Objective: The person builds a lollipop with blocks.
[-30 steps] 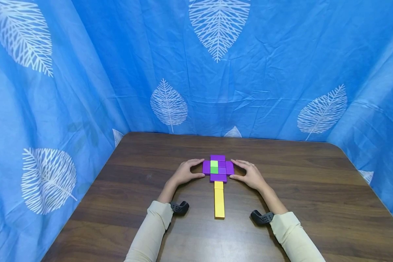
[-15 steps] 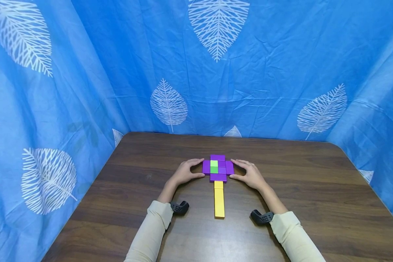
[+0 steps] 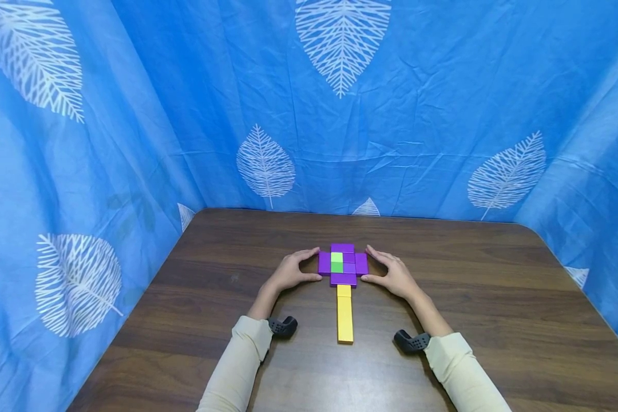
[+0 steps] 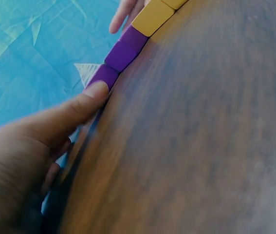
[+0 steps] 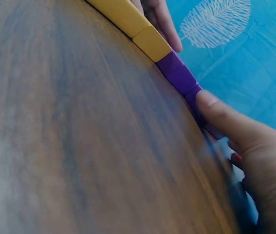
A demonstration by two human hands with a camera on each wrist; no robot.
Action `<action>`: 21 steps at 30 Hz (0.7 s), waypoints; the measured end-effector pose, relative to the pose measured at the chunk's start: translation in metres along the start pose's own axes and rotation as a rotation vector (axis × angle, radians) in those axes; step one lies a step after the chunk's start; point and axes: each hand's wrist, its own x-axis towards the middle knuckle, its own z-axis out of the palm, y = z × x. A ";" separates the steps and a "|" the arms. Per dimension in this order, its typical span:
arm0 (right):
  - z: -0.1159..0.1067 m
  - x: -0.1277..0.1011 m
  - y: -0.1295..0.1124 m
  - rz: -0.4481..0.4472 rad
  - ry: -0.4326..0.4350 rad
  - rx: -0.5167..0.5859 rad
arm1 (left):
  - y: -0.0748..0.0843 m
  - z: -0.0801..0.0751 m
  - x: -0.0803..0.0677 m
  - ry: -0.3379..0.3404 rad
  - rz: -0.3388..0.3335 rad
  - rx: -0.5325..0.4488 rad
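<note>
Flat blocks form a flower-like shape on the table. Purple blocks surround a light green block and a darker green block. My left hand spans the left purple block, thumb at its near corner and a fingertip by its far corner. At the other side, my right hand keeps its thumb at the near corner of the right purple block, while its index finger stands off the far corner. A yellow strip and a short yellow block run toward me.
The blocks lie on a dark wood-grain table. Behind it and at both sides hangs a blue curtain with white leaf prints. Black wrist devices sit at both cuffs of the light sleeves.
My right index finger has lifted away from the far corner of the right purple block. The left index fingertip has shifted very slightly outward. The blocks stay in place.
</note>
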 end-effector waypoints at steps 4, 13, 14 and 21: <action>-0.004 0.005 0.000 0.048 0.032 0.102 | -0.003 -0.010 0.003 0.028 -0.066 -0.293; -0.045 0.011 0.005 0.116 0.099 0.229 | -0.006 -0.068 0.007 0.392 -0.339 -1.023; -0.054 0.011 0.005 0.127 0.119 0.218 | -0.003 -0.078 0.007 0.444 -0.358 -0.987; -0.131 0.018 -0.025 0.106 0.312 0.035 | 0.041 -0.147 0.005 0.696 -0.253 -0.538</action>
